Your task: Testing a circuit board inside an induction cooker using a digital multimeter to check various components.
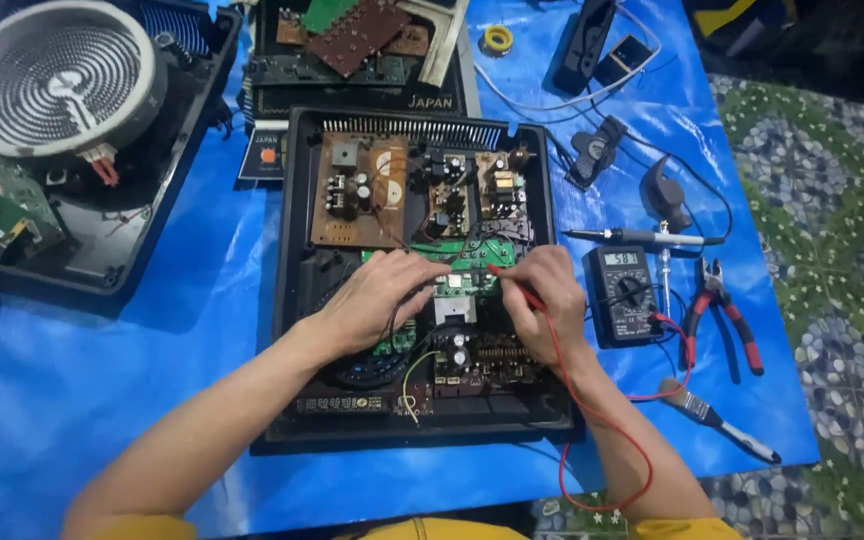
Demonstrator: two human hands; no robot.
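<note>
We work low over an opened black appliance case (297, 300) that lies on a blue plastic sheet (72, 400) spread over the floor. Our left hand (377, 300) rests on the green circuit board (472, 262) in the middle of the case, its fingers (422, 272) curled close together; whether they pinch a black probe we cannot tell. Our right hand (544, 300) has its fingers (524, 282) clamped on a red test probe (512, 285), tip pointing toward the left fingers and touching the green board between both hands. The probe's red lead (602, 450) loops back past our right wrist. Just right of the right fingers sits a dark multimeter (622, 295) with a lit display; beyond it lie a soldering iron (642, 237), red-handled pliers (722, 320) and a small brush (717, 420). Above the fingers, brown boards (357, 190) fill the case's far half. Far left of the left fingers stands another opened unit with a round coil heater (57, 80). At the sheet's right edge a floor of patterned pebbles (832, 250) shows.
</note>
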